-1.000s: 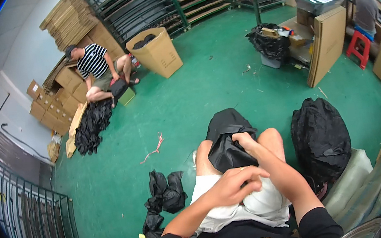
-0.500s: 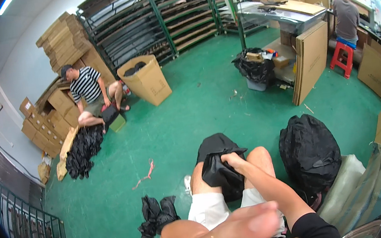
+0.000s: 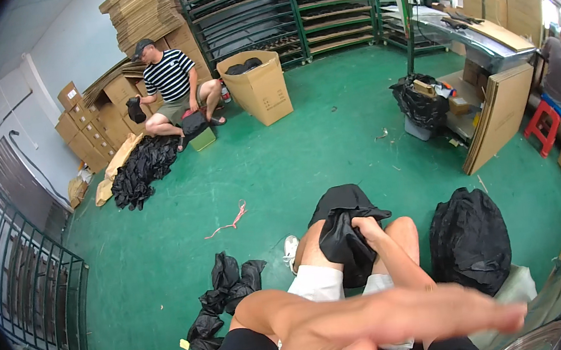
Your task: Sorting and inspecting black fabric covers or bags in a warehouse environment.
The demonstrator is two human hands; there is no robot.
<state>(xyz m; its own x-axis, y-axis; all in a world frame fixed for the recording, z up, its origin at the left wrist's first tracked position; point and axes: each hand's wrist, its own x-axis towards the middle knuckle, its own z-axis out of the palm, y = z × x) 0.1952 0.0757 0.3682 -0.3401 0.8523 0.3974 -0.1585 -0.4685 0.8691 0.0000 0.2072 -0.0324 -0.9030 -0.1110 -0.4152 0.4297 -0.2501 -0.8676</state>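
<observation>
Across the bottom of the picture my left hand (image 3: 394, 317) reaches to the right, large and close to the camera. Its fingers are stretched out and somewhat blurred, with nothing seen in them. Between my knees my right hand (image 3: 369, 232) grips a glossy black piece of fabric (image 3: 341, 243), fingers closed on its edge. Behind that fabric stands a rounded black form (image 3: 345, 199); whether the two are joined I cannot tell. A bulky black bag (image 3: 469, 240) stands on the floor right of my knees. Several crumpled black fabric pieces (image 3: 226, 274) lie to my left.
A person (image 3: 172, 73) sits at the far left beside a black fabric heap (image 3: 144, 166). An open carton (image 3: 261, 94) stands close by. Shelving racks (image 3: 330, 7) line the back. At right are flat cardboard sheets (image 3: 499, 119), a red stool (image 3: 542, 128) and another person (image 3: 557, 67).
My left hand has swung further right, fingers extended. My right hand still grips the fabric. The view has turned left; the seated person now holds up a black item.
</observation>
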